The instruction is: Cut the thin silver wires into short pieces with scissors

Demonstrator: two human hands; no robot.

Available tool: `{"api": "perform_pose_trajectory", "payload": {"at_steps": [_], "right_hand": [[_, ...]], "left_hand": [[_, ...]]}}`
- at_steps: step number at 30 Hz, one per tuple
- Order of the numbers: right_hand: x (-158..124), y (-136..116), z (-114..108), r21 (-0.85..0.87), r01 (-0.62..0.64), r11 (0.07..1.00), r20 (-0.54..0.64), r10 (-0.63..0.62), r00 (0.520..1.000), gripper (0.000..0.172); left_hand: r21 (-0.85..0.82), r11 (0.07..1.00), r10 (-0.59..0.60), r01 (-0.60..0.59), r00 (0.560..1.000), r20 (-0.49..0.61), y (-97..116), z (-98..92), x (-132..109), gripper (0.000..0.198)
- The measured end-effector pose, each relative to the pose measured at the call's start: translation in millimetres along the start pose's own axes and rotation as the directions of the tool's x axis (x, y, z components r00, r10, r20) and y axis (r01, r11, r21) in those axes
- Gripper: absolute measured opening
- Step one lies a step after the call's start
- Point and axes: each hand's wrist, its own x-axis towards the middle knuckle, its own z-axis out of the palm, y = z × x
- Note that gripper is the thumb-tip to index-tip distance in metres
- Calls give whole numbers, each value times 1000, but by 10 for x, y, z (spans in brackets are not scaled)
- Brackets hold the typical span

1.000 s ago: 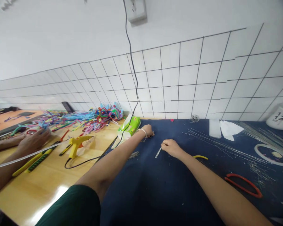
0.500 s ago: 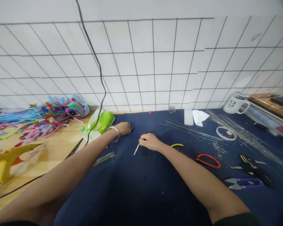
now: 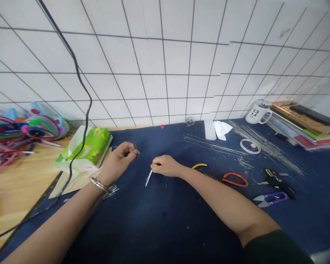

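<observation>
My right hand [image 3: 166, 165] is closed on a small bunch of thin metal wires [image 3: 148, 178], whose ends stick out below the fingers toward me. To its left, my left hand [image 3: 123, 157] is raised over the dark blue cloth [image 3: 154, 227] with thumb and fingertips pinched together. Whatever is between those fingertips is too small to make out. Under my left wrist, which wears a silvery bangle [image 3: 99, 185], another bundle of cut wires [image 3: 110, 192] lies partly hidden. Close behind the left hand is a green tissue pack [image 3: 95, 145].
On the right lie red-handled pliers [image 3: 235, 179], purple thread snips [image 3: 275, 198], a black tool [image 3: 277, 181], loose long wires [image 3: 264, 143] and a white ring [image 3: 250, 146]. A mug [image 3: 257, 113] and stacked books [image 3: 308, 124] stand behind. A black cable [image 3: 84, 84] hangs at left.
My left hand has turned, its pinched fingertips now facing right. My right hand keeps its hold on the wires. The whole view has shifted and come closer.
</observation>
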Motion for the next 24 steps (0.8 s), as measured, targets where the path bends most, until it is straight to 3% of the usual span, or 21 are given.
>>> {"api": "perform_pose_trajectory", "payload": {"at_steps": [5, 8, 11, 16, 21, 24], "right_hand": [[8, -7, 7, 1, -4, 1000, 1, 4, 1000, 23], [6, -22, -7, -2, -2, 1000, 5, 2, 1000, 24], [10, -34, -16, 0, -1, 1000, 18, 1, 1000, 24], [10, -37, -9, 18, -13, 1000, 33, 12, 999, 22], [-3, -60, -12, 30, -27, 999, 24, 26, 999, 21], [-10, -78, -24, 34, -26, 999, 25, 26, 999, 22]], "left_hand": [[-227, 974, 3, 0, 1000, 13, 93, 162, -213, 20], [-240, 970, -40, 44, 999, 21, 65, 200, -240, 33], [-223, 971, -81, 80, 997, 4, 17, 169, -225, 34], [-74, 997, -30, 28, 999, -32, -98, 76, -203, 25], [206, 979, -34, 13, 995, 99, -190, 73, -197, 21], [245, 969, -72, 47, 993, 96, -202, 61, -197, 22]]}}
